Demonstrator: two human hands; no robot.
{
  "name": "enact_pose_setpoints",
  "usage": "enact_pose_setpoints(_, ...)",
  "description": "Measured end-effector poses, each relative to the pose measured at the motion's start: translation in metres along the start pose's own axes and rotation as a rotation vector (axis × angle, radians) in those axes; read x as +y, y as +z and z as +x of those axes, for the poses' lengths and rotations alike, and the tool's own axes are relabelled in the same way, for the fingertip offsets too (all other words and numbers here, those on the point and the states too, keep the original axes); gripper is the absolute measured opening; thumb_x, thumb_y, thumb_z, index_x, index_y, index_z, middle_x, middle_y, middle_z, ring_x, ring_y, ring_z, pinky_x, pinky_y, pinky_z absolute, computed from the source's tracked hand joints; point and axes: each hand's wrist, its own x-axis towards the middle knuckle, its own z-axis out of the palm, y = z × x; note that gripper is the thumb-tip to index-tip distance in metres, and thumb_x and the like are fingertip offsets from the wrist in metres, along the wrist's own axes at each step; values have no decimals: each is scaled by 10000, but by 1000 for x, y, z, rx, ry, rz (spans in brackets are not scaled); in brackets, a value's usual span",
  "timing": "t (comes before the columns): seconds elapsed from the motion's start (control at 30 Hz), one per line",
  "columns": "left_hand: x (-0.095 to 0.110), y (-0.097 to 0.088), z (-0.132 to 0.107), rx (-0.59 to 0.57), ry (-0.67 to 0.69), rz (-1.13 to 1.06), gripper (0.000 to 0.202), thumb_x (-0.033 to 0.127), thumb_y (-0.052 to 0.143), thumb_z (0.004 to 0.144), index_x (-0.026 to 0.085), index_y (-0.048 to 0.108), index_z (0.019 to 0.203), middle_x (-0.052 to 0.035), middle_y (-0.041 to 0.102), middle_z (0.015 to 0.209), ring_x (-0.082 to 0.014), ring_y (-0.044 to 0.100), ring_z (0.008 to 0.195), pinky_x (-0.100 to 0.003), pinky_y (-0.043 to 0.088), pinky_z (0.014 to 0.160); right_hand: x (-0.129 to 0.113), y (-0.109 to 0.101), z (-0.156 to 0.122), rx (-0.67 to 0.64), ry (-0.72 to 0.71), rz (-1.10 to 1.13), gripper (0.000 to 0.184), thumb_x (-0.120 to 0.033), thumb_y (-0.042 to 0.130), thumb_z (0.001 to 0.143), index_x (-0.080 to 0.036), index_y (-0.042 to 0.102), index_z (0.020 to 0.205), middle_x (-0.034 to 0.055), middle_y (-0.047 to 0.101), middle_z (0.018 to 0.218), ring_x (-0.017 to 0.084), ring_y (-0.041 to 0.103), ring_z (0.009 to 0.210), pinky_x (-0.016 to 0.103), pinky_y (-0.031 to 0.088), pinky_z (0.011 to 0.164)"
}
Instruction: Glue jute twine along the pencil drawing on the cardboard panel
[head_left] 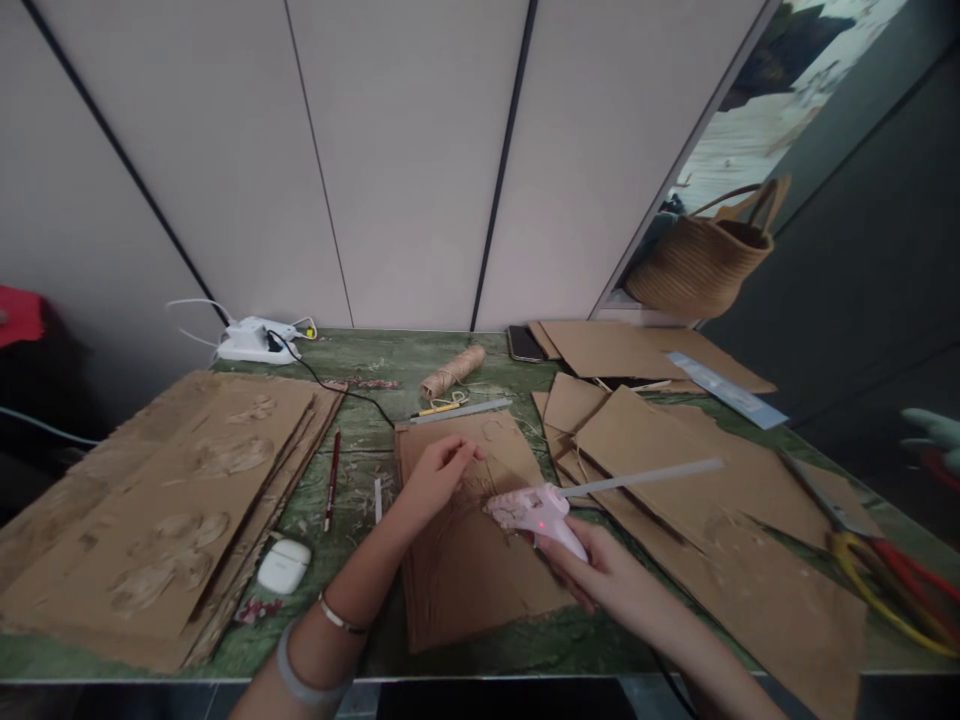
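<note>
My right hand (589,560) grips a pale pink hot glue gun (544,515) with a small red light lit on it. A long translucent glue stick (645,478) juts from its back end, and its nozzle points left over a cardboard sheet (480,600). Thin raised, string-like lines run across that sheet. Above the sheet, my left hand (442,470) is closed in a pinch close to the nozzle. What its fingertips hold is too small to make out; a thin strand shows just below them.
Stacked cardboard with raised shapes (225,455) lies left; cut cardboard (652,440) and scissors (862,540) lie right. Behind are a twine roll (454,372), a phone (524,344) and a power strip (259,340). A white earbud case (284,566) and a dark red pencil (332,480) lie near my left arm.
</note>
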Motion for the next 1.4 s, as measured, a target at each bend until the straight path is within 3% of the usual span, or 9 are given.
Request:
enact_pose_setpoints(0.13, 0, 0, -1, 10, 6, 34, 530, 680, 580, 796, 154, 634, 825, 96, 301, 524, -86, 277, 463, -225, 204, 453, -14, -6, -6, 67, -105, -227, 432, -577, 489, 894, -173, 643, 885, 58, 669, 723, 201, 612, 625, 288, 454, 563)
enact_pose_setpoints(0.27, 0, 1, -2, 7, 15, 63, 518, 664, 573, 811, 152, 650, 822, 87, 316, 528, -95, 295, 475, -230, 213, 468, -22, -12, -10, 72, -170, -292, 443, -536, 465, 919, -162, 690, 998, 101, 734, 927, 258, 666, 854, 336, 500, 762)
enact_pose_setpoints(0.37, -1, 1, -3, 0, 21, 72, 526, 671, 557, 815, 153, 646, 832, 88, 320, 525, -94, 293, 467, -232, 214, 466, -21, -21, -12, 84, -138, -260, 484, -607, 494, 874, -166, 694, 880, 75, 711, 801, 220, 625, 712, 295, 470, 638)
enact_pose_setpoints(0.5, 1, 2, -3, -11, 24, 77, 537, 677, 529, 827, 151, 634, 854, 92, 337, 514, -90, 298, 447, -228, 227, 454, -12, -31, -13, 83, 21, -103, 621, -801, 530, 749, -186, 588, 688, -29, 466, 494, 106, 394, 440, 238, 291, 442)
enact_pose_setpoints(0.67, 3, 4, -5, -39, 25, 83, 534, 667, 510, 842, 147, 627, 875, 74, 431, 509, -93, 373, 427, -226, 266, 449, 4, -23, -10, 23, 111, 144, 801, -932, 459, 672, -164, 603, 847, -88, 382, 462, 59, 291, 352, 214, 223, 384)
enact_pose_setpoints(0.8, 3, 4, -5, -36, 33, 88, 518, 654, 503, 851, 149, 620, 874, 74, 435, 510, -92, 380, 422, -224, 271, 450, 10, -8, -2, -11, 96, 196, 794, -911, 463, 705, -153, 602, 899, -98, 378, 471, 55, 293, 344, 204, 214, 365)
enact_pose_setpoints(0.97, 3, 3, -5, -41, 43, 97, 514, 651, 498, 854, 151, 617, 871, 74, 435, 519, -93, 378, 427, -226, 273, 453, 10, 3, 4, 3, 51, 116, 730, -885, 438, 752, -171, 570, 824, -95, 361, 462, 63, 292, 357, 206, 235, 365)
enact_pose_setpoints(1.2, -7, 7, -3, -54, 48, 99, 487, 627, 515, 858, 155, 634, 843, 69, 431, 516, -100, 372, 458, -232, 270, 471, 5, 2, -3, 85, 3, -104, 619, -801, 380, 843, -212, 454, 668, -42, 398, 541, 87, 350, 429, 216, 259, 384)
enact_pose_setpoints(1.4, -14, 9, 0, -52, 48, 112, 467, 609, 513, 861, 159, 631, 817, 69, 427, 512, -105, 370, 468, -235, 270, 482, 6, 0, -7, 121, -14, -176, 586, -739, 352, 886, -213, 473, 659, -21, 440, 539, 106, 374, 450, 229, 279, 405)
